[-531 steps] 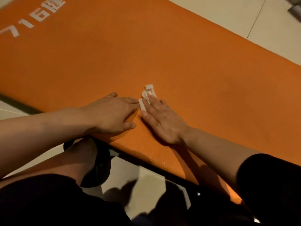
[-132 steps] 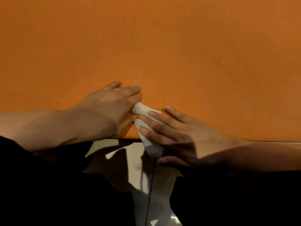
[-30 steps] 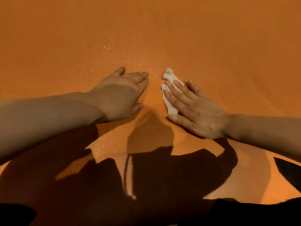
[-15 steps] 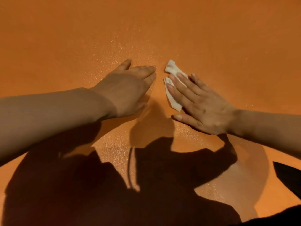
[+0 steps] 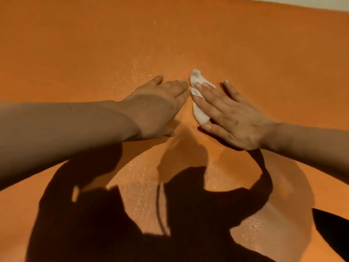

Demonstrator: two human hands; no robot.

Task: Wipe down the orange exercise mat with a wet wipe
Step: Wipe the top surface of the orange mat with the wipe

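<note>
- The white wet wipe, folded into a narrow crumpled strip, is being pressed flat against the orange exercise mat, slightly above the centre of the view; its far end is showing beyond the fingertips and its near end is showing between the index finger and the thumb.
- The right hand is being laid palm down over the wipe, with its fingers held straight and slightly spread; nothing is being curled around or pinched.
- The left hand is being rested flat on the mat just beside the wipe, with straight fingers held close together; its fingertips are being brought almost to the wipe's edge, and whether they are touching it cannot be told.
- Both bare forearms are being extended from the lower corners toward the centre of the mat.
- The mat is filling nearly the whole view; a fine glistening grain is being shown around the hands and in the lit patches near the bottom.
- Dark shadows of the arms and body are being cast across the near half of the mat.
- A pale strip of floor is being shown past the mat's far edge, at the upper right.
</note>
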